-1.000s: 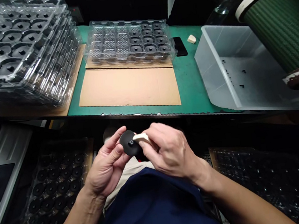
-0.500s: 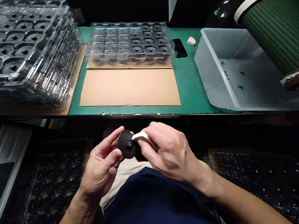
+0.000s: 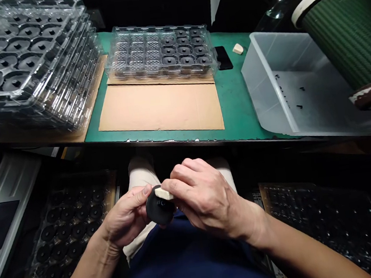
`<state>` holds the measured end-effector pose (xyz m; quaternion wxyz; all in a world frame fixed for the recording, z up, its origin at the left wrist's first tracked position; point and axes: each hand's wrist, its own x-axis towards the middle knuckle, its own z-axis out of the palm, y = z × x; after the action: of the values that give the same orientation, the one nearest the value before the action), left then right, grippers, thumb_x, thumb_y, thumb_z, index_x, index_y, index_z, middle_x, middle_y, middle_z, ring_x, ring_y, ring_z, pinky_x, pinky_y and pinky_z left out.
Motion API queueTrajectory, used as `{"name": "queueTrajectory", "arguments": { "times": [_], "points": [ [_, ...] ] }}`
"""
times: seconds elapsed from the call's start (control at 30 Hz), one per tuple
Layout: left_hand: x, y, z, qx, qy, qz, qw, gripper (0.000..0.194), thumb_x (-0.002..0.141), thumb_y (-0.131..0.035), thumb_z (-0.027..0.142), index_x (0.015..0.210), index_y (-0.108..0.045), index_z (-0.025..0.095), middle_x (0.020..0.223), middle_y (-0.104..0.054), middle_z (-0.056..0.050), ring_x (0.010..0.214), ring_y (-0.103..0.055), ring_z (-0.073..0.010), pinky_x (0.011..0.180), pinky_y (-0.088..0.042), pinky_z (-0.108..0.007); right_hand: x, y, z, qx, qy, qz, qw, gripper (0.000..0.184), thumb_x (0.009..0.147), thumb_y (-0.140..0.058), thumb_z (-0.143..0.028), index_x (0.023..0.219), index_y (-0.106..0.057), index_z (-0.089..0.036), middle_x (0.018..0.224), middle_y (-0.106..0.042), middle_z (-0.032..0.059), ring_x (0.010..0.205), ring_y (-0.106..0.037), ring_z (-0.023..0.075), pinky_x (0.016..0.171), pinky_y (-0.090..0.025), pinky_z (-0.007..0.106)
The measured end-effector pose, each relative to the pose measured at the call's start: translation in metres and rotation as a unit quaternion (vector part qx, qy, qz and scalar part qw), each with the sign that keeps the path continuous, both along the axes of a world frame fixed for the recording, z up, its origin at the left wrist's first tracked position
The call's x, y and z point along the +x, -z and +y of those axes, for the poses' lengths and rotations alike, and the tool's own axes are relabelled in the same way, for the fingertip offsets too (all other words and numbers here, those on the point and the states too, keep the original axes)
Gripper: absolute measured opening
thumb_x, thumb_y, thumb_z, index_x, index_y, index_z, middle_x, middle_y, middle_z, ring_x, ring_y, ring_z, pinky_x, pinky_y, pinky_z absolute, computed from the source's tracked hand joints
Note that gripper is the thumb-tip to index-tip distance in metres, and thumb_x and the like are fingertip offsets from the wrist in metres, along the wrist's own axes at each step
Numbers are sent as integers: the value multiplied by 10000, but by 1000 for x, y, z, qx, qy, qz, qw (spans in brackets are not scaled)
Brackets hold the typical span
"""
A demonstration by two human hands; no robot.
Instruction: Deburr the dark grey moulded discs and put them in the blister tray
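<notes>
Below the near edge of the green mat point(image 3: 235, 106), over the person's lap, both hands met on one small part.

Left hand point(image 3: 127, 217): curled closed around a black disc point(image 3: 156, 211), thumb on the disc's upper rim, the other fingers hidden behind it.

Right hand point(image 3: 201, 195): closed, pinching a small cream block point(image 3: 163, 193) between thumb and forefinger; the block's tip lay against the upper face of the disc.

Black disc: round, tilted toward the camera, with a small raised hub near its centre; held well short of the mat, just above the dark blue garment point(image 3: 193, 263).

On the mat, centre: a sheet of brown cardboard point(image 3: 160, 108), and at its far edge a clear blister tray point(image 3: 160, 52) whose right-hand pockets held black discs while its left-hand pockets showed clear.

On the mat, left end: a tall stack of clear trays point(image 3: 26, 63) loaded with black parts, overhanging the mat's edge.

On the mat, right end: a translucent plastic bin point(image 3: 266, 80) with a few small black bits on its floor; beside it, toward the mat's far edge, a dark flat object point(image 3: 223, 57) and a second cream block point(image 3: 237, 48).

Beyond the bin: a green ribbed cylinder point(image 3: 343, 27) with a pale rim.

Below the mat, left of the hands: a low tray of black discs point(image 3: 72, 232).

Below the mat, right of the hands: a dim clear tray point(image 3: 321, 217), contents too dark to tell.
</notes>
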<state>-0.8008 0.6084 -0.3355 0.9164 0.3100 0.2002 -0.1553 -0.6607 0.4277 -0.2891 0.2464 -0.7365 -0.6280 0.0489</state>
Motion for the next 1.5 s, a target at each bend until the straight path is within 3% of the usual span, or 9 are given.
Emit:
{"name": "queueTrajectory", "arguments": {
  "times": [0.23, 0.3, 0.37, 0.47, 0.57, 0.63, 0.83, 1.07, 1.5],
  "points": [
    [3, 5, -9, -47, 15, 20, 999, 365, 1011, -626, 441, 1030, -800, 121, 877, -759, -125, 702, -727, -226, 602, -625, -301, 5, 0, 0, 38, -63, 13, 997, 269, 1082, -440, -197, 1202, -680, -214, 1035, -626, 65, 873, -488, 205, 779, -363, 377],
    [6, 3, -9, -41, -33, 21, 998, 315, 990, -669, 431, 1086, -799, 161, 958, -772, -107, 772, -736, -219, 681, -646, -318, 5, 3, 1, 61, -25, 8, 998, 211, 1069, -495, -227, 1155, -687, -212, 1019, -638, 64, 899, -506, 211, 815, -366, 387],
    [10, 0, -8, -3, -123, 10, 992, 290, 948, -747, 362, 1198, -775, 218, 1131, -766, -90, 977, -740, -219, 870, -638, -323, 3, 8, 2, 71, 80, 32, 994, 171, 1035, -544, -255, 968, -678, -172, 888, -613, 59, 824, -492, 201, 772, -356, 378],
    [16, 0, -10, 88, -211, -19, 973, 533, 834, -855, 176, 1331, -712, 302, 1348, -698, -67, 1246, -661, -230, 1057, -555, -297, -4, 15, 4, 19, 183, 199, 963, 285, 1000, -560, -255, 725, -553, -179, 679, -487, -9, 637, -411, 141, 621, -304, 326],
    [17, 4, -16, 164, -222, -57, 960, 600, 764, -884, 85, 1301, -733, 306, 1385, -679, -67, 1297, -632, -237, 1082, -539, -283, -12, 13, 9, -4, 188, 372, 909, 282, 1030, -554, -303, 772, -564, -189, 676, -497, -38, 596, -419, 112, 553, -276, 290],
    [17, 3, -21, 203, -236, -78, 947, 579, 754, -890, 74, 1270, -752, 297, 1386, -679, -69, 1302, -629, -246, 1100, -533, -298, -15, 7, 12, 31, 194, 400, 895, 255, 1039, -550, -322, 828, -591, -186, 716, -540, -31, 625, -455, 114, 565, -299, 283],
    [19, -13, -23, 229, -294, -91, 923, 587, 715, -922, 92, 1238, -769, 310, 1358, -697, -61, 1296, -634, -279, 1110, -537, -343, -12, 0, 12, 62, 196, 264, 942, 264, 985, -565, -268, 743, -490, -194, 716, -498, -10, 647, -420, 135, 623, -330, 310],
    [11, -14, -9, 158, -196, -52, 967, 510, 831, -856, 181, 1317, -735, 273, 1324, -711, -115, 1193, -692, -247, 1020, -576, -281, -2, 8, 8, 26, 180, 36, 983, 232, 1044, -484, -243, 841, -577, -179, 813, -558, 41, 768, -451, 194, 745, -335, 377],
    [-2, -4, 4, 104, -80, -24, 991, 432, 933, -754, 265, 1360, -711, 215, 1231, -741, -133, 1120, -703, -226, 975, -583, -267, -2, 4, 4, -11, 81, -7, 997, 236, 1072, -449, -239, 932, -616, -150, 900, -545, 60, 825, -410, 216, 791, -349, 406]
  ]
}}
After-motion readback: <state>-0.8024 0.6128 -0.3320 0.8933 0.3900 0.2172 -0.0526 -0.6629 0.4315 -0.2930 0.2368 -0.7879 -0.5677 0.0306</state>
